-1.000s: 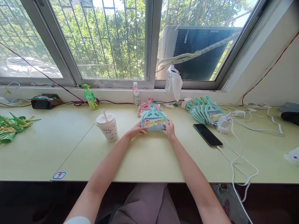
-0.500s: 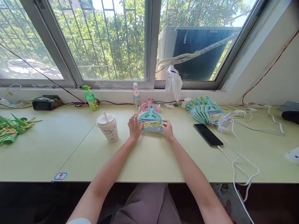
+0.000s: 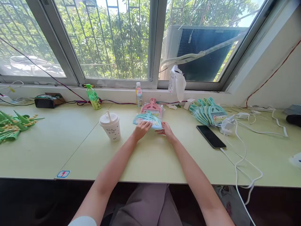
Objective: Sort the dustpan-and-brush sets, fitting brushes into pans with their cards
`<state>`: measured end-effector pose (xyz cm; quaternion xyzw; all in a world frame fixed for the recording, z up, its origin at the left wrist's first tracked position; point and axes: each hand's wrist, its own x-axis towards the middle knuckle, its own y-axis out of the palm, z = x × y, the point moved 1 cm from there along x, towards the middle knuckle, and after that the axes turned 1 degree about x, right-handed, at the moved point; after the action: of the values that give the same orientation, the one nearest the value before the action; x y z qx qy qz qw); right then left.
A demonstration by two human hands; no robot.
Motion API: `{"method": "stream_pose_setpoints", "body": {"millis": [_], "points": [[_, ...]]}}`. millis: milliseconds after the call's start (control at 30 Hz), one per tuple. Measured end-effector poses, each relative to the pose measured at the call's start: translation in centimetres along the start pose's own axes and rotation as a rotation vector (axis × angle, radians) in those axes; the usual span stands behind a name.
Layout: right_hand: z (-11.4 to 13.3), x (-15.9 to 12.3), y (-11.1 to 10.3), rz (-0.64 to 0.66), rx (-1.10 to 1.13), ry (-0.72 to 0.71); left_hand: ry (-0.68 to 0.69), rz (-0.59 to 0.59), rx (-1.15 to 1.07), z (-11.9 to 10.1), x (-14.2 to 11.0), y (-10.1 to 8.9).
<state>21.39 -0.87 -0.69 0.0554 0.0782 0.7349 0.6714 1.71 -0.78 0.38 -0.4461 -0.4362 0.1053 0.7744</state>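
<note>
A teal mini dustpan and brush set (image 3: pixel 152 118) in clear plastic wrap is tilted, with its near edge off the table. My left hand (image 3: pixel 142 129) grips its near edge, fingers over the top. My right hand (image 3: pixel 166 130) holds its right end, thumb above and fingers below. Behind it lies a pink dustpan and brush set (image 3: pixel 152 106), also wrapped and partly covered by the teal one.
A white lidded cup with a straw (image 3: pixel 110 127) stands to the left. Right are several stacked teal sets (image 3: pixel 208 111), a black phone (image 3: pixel 211 137) and white cables (image 3: pixel 244 150). Two bottles, one green (image 3: pixel 93 97) and one clear (image 3: pixel 139 95), stand at the back.
The teal set has tipped from facing me to a flatter tilt. My left hand has moved from its left side to its near edge; my right hand remains at its right.
</note>
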Motion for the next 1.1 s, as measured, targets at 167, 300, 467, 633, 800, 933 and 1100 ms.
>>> {"method": "stream_pose_setpoints", "body": {"millis": [167,300,467,633,800,933,1100], "points": [[0.6,-0.3,-0.9,0.034,-0.091,-0.061,-0.286,-0.063,-0.042,4.1,-1.6,-0.1],[0.1,0.4,-2.0,-0.091,-0.130,-0.033,-0.500,0.041,-0.005,6.3,-2.5,0.5],[-0.5,1.0,-2.2,-0.082,-0.145,-0.032,-0.622,0.226,0.090,6.8,-2.7,1.0],[-0.8,0.7,-2.2,-0.055,-0.178,-0.042,-0.684,0.277,0.079,7.1,-3.2,1.4],[-1.6,1.9,-2.0,-0.105,-0.374,-0.059,-0.729,0.358,-0.025,7.4,-4.0,2.6],[-0.7,5.6,-2.1,-0.300,-0.586,-0.026,-0.758,0.371,-0.056,7.5,-4.1,3.3],[1.1,10.2,-1.7,-0.395,-0.703,0.019,-0.789,0.354,-0.040,7.4,-4.0,3.6]]}}
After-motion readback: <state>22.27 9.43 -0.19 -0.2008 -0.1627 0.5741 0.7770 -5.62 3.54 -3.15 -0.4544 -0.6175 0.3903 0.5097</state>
